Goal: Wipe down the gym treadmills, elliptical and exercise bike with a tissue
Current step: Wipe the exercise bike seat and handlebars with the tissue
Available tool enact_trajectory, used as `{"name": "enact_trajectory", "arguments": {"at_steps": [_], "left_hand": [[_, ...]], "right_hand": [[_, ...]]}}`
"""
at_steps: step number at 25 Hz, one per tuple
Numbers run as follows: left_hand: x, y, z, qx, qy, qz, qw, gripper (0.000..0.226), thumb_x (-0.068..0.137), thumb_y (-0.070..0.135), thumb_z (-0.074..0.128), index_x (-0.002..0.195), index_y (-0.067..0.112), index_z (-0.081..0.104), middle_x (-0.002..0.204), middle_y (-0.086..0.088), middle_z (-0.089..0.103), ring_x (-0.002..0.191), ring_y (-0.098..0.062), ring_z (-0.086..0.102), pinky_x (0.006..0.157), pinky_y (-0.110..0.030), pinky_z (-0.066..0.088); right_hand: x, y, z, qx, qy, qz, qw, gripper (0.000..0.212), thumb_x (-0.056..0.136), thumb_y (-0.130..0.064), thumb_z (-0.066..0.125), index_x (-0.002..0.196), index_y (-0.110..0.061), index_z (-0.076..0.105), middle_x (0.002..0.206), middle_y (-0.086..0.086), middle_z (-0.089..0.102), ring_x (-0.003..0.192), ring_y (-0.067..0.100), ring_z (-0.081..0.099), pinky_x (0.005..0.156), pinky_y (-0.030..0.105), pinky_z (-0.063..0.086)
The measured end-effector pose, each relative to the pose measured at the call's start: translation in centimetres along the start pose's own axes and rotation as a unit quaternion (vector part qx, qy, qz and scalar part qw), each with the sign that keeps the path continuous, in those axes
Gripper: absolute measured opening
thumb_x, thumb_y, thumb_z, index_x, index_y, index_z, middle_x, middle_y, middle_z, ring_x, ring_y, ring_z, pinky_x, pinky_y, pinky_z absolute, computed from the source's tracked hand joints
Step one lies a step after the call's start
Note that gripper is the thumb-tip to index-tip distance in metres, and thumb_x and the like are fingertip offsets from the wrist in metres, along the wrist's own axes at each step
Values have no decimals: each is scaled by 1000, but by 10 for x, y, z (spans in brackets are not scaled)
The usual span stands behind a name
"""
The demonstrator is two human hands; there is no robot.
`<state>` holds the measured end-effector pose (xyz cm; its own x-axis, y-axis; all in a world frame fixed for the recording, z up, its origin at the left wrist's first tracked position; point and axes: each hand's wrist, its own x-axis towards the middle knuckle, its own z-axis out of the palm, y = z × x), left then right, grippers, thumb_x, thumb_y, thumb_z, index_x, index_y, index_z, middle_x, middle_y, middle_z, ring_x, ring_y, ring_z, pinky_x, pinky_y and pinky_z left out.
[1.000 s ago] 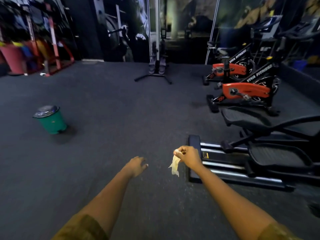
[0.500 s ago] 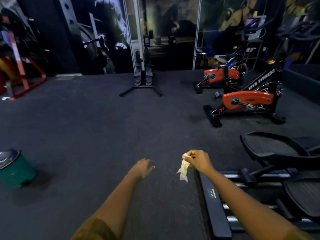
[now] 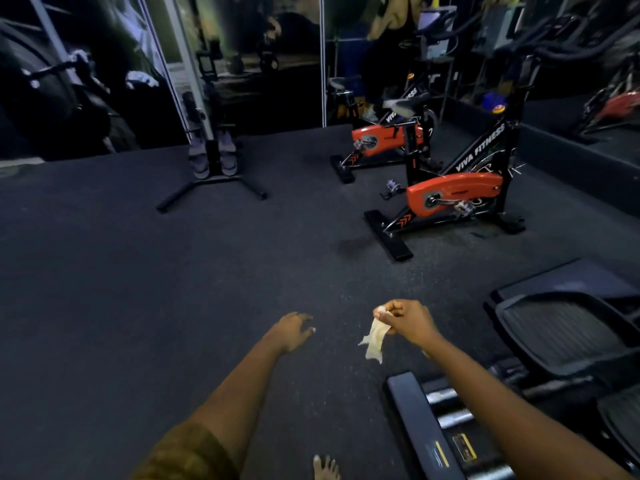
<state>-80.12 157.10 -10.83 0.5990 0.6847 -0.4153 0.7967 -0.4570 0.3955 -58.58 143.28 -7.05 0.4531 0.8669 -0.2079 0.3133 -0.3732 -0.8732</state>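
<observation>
the tissue (image 3: 374,337) hangs limp from the right hand (image 3: 408,322), pinched at its top — light, soft, likely easy to tear, so best bunched before rubbing. left hand (image 3: 292,329) is relaxed, empty, over the floor.

Crumpled pale tissue (image 3: 374,338) dangles from the right hand (image 3: 410,321) near the black elliptical (image 3: 568,337).

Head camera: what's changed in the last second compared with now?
The view has turned right: the green bin has slid out of frame on the left, and the nearer exercise bike now sits closer to the middle. Unchanged: the right hand still pinches the tissue, the left hand stays open and empty.
</observation>
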Motion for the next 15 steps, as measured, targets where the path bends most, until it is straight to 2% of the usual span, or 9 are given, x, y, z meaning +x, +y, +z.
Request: {"name": "enact_trajectory", "arguments": {"at_steps": [3,6,9,12,15], "left_hand": [[72,-7,-46,-14,4,24,1000,49,102,34,40,146,15,34,153,-10,31,142,-26,25,113,-35,24],[145,-13,-89,-57,32,52,997,46,100,33,44,143,16,41,149,-10,38,139,-24,32,111,-30,26],[222,-18,-127,-57,32,84,994,46,100,32,46,143,17,41,147,-10,40,138,-24,33,110,-30,27],[298,-18,-168,-36,10,132,991,46,100,30,45,143,14,41,145,-9,42,134,-22,38,106,-23,26],[372,-2,-219,-82,0,175,981,41,100,28,46,139,16,47,139,-6,50,127,-15,45,96,-13,29]], "right_hand": [[74,-29,0,63,6,14,998,8,83,-15,70,83,-8,69,73,1,69,68,8,65,55,15,52],[152,-56,4,122,-6,32,992,13,84,-16,69,87,-3,69,84,10,72,77,15,69,66,23,57],[229,-73,6,145,-9,35,989,19,84,-16,68,93,1,68,88,12,72,79,14,70,65,21,56],[306,-88,-2,141,1,40,989,25,85,-18,68,97,4,67,84,9,72,76,11,68,66,21,55],[382,-110,-22,153,25,62,986,17,86,-16,67,94,0,67,83,7,70,69,5,67,61,17,53]]}}
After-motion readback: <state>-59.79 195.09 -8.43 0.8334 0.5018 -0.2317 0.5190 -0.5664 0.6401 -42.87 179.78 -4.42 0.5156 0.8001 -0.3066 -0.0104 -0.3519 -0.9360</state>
